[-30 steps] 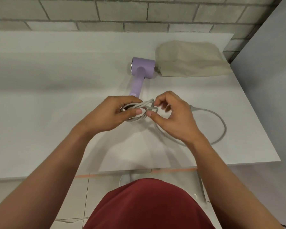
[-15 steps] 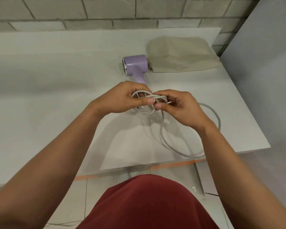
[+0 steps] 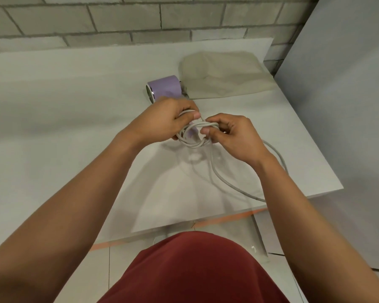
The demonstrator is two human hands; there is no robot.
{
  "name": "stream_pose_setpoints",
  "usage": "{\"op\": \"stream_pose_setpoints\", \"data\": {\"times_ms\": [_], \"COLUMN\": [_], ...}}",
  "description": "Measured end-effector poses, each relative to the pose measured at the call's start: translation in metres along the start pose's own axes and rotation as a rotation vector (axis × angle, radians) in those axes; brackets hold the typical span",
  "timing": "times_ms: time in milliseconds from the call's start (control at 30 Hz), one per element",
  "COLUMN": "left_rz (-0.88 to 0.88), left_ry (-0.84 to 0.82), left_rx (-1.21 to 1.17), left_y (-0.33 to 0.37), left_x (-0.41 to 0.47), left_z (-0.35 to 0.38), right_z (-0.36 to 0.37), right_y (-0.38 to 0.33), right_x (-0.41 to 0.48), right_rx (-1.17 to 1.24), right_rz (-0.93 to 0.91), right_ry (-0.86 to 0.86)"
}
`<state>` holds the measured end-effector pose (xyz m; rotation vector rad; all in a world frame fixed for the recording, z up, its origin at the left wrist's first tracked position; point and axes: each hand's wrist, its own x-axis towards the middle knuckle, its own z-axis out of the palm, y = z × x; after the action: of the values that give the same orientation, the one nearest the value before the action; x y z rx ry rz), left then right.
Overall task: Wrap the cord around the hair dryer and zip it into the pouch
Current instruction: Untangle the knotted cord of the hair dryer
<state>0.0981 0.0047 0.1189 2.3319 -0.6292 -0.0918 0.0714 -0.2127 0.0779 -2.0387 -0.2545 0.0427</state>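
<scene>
No writing or brand name can be read on anything here.

The hair dryer (image 3: 165, 86) is light purple and smooth, with a round barrel and a shiny silver ring at its left end. It sits on the flat white surface (image 3: 53, 101), and its handle is mostly hidden under the left hand (image 3: 162, 122).

The left hand's grip is closed around the handle and the loops of cord (image 3: 192, 136). The thumb presses down on the loops. The cord is pale grey, round and rubbery-looking. It is wound in a few loose rings near the bottom of the handle.

The right hand (image 3: 230, 133) is just beside the left one. Its grip pinches the cord between the thumb and fingers, right at the rings. The rest of the cord hangs down and bends in a big curve over the surface, then goes behind the right arm.

The pouch (image 3: 223, 75) is beige, soft and a bit wrinkly, like cloth. It lies flat behind the hair dryer, touching its right end. I cannot see its zip.

A grey brick wall (image 3: 123, 16) is at the back.
</scene>
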Motion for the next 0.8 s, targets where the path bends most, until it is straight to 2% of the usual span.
{"op": "stream_pose_setpoints", "data": {"times_ms": [133, 200, 367, 433, 500, 600, 700, 800], "left_rz": [-0.001, -0.042, -0.075, -0.099, -0.073, 0.122, 0.146, 0.111], "left_ry": [0.231, 0.332, 0.390, 0.375, 0.341, 0.170, -0.060, -0.085], "left_rx": [0.040, -0.034, -0.183, -0.175, -0.018, 0.275, 0.539, 0.556], "left_y": [-0.002, -0.001, 0.004, -0.003, -0.013, -0.016, -0.009, -0.010], "left_x": [0.000, -0.002, -0.003, -0.001, 0.000, 0.003, 0.011, 0.018], "left_z": [0.011, 0.013, 0.015, 0.013, 0.009, 0.001, -0.006, -0.010], "right_z": [-0.002, -0.003, -0.001, -0.001, -0.003, -0.004, -0.002, -0.001], "right_y": [0.000, 0.000, 0.001, 0.002, 0.005, 0.006, 0.002, 0.001], "right_x": [0.002, 0.002, 0.008, 0.010, 0.013, 0.017, 0.021, 0.023], "right_rx": [0.117, 0.179, 0.158, 0.124, 0.025, -0.189, -0.192, -0.149], "right_rz": [0.024, 0.043, 0.055, 0.063, 0.048, 0.017, 0.021, 0.023], "right_ry": [-0.048, -0.084, -0.035, -0.019, -0.039, -0.106, -0.084, -0.071]}}
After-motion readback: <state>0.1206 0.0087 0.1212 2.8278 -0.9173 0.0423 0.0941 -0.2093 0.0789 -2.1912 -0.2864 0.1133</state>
